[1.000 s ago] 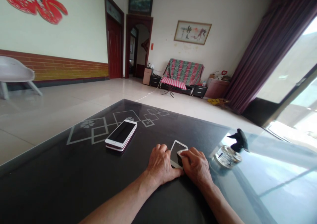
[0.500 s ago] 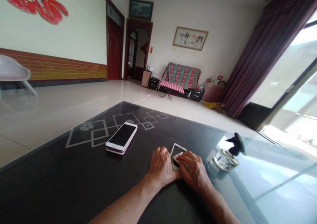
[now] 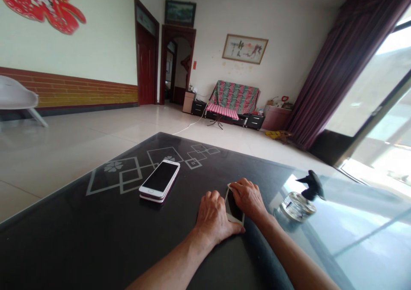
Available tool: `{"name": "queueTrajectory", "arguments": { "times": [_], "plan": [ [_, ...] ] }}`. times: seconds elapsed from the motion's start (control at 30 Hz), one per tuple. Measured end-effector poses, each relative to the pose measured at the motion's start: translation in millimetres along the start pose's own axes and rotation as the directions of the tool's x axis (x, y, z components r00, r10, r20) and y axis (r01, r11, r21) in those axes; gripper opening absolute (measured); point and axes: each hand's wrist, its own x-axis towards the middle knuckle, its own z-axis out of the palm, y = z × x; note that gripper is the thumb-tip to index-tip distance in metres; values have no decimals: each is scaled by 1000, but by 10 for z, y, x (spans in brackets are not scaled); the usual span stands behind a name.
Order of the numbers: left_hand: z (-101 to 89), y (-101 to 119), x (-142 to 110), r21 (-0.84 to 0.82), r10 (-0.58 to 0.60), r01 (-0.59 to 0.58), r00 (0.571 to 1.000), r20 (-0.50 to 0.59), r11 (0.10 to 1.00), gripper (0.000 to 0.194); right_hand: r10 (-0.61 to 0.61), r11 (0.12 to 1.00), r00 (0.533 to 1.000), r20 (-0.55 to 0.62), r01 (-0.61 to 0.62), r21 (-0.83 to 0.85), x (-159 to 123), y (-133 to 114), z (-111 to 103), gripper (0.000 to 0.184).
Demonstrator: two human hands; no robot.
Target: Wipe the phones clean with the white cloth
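A white-framed smartphone with a dark screen lies on the black glossy table between my hands. My left hand grips its left side, fingers along the edge and thumb at the near end. My right hand is closed, its fingertips pressed on the phone's far end over a small white cloth, mostly hidden under them. To the left, a white smartphone rests face up on top of another similar flat device. A clear spray bottle with a black trigger head stands right of my right hand.
The black table carries a pattern of pale squares toward its far left side. Beyond it are a tiled floor, a white chair, a small table with a pink striped cover and a purple curtain.
My right hand has moved from the middle of the phone to its far end, taking the white cloth along. My left hand still holds the phone. The view has shifted slightly.
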Motion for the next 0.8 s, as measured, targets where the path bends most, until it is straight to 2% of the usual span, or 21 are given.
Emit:
{"name": "queueTrajectory", "arguments": {
  "times": [0.13, 0.27, 0.43, 0.67, 0.8],
  "plan": [
    [-6, 5, 2, -12, -3, 3, 1000, 4, 1000, 71, -43, 999, 999, 11, 43, 30, -79, -75, -54, 27],
    [9, 5, 1, -21, -13, 13, 1000, 3, 1000, 71, -94, 987, 995, 25, 90, 135, -254, -154, -153, 28],
    [29, -1, -5, 4, -20, 21, 1000, -16, 1000, 66, -96, 975, 995, 31, 87, 207, -394, -116, -201, 29],
    [8, -5, 1, -10, -21, 21, 1000, 3, 1000, 70, -20, 999, 1000, -1, 20, 29, -168, -66, -103, 28],
    [-5, -20, 1, -34, -21, 21, 1000, 16, 999, 66, -5, 1000, 1000, -14, 6, 30, -119, -97, -52, 27]
  ]
}}
